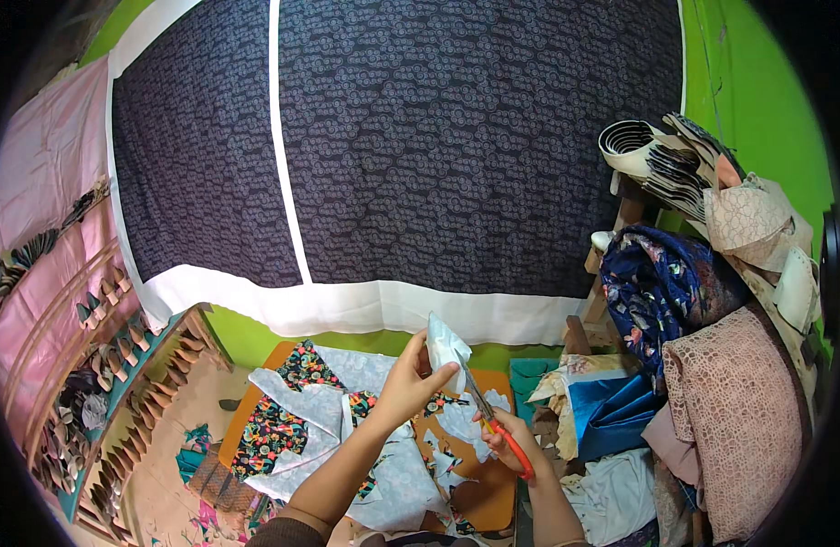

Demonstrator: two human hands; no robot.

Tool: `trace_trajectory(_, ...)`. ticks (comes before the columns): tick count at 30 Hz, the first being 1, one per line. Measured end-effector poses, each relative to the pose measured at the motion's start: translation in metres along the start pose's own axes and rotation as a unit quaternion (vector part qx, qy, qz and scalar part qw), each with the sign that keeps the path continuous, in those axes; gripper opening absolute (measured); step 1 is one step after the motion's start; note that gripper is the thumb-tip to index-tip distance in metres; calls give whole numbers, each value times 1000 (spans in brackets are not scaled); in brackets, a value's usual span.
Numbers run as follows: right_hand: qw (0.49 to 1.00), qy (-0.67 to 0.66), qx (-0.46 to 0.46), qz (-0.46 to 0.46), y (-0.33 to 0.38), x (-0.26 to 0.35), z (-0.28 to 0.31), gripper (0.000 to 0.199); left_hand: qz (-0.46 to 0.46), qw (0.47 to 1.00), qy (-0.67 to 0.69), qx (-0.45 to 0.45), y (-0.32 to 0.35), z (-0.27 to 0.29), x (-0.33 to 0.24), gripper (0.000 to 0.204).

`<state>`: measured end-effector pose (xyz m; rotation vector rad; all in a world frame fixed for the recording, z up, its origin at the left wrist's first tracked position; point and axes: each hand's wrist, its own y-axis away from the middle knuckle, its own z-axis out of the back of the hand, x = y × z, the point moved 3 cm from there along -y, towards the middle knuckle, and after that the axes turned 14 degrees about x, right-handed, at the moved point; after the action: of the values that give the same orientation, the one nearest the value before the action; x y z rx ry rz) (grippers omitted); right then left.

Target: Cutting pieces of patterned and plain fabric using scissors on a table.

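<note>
My left hand pinches a small pale piece of fabric, folded or layered, up above the table. In my right hand is a pair of scissors with red-orange handles. Their blades point up and left and reach the lower edge of the pale piece; whether they are parted is hard to make out. Under my arms lies a spread of dark floral fabric with a whitish reverse side. Several white and floral offcuts are scattered near my right hand.
An orange tabletop carries the fabric. Folded cloths, including a blue satin one and a beige lace one, are piled at the right. A curved rack with shoe-shaped pieces stands left. A dark patterned cloth hangs behind.
</note>
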<state>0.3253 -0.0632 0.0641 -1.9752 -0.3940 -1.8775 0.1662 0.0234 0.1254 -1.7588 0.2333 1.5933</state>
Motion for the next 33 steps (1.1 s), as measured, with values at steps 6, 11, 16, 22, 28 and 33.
trace_trajectory(6, 999, 28, 19, 1, -3, -5, -3, 78, 12, 1000, -1, -5, 0, -2, -3, 55)
trace_trajectory(11, 997, 42, 17, 62, -6, -4, -6, 75, 66, 993, -93, -6, 4, -2, -8, 63)
trace_trajectory(16, 999, -23, 21, -16, -4, -6, -4, 76, 60, 992, -109, -27, 5, 2, -12, 66)
trace_trajectory(22, 980, -197, -2, -33, -8, -12, -3, 62, 106, 973, -202, 30, 4, -3, -18, 70)
trace_trajectory(28, 998, -26, 39, -31, -6, -5, -4, 76, 65, 989, -132, 4, 4, 0, -11, 74)
trace_trajectory(33, 999, 1, 43, 33, -7, -4, -11, 83, 85, 985, -149, 9, 3, -8, -23, 76)
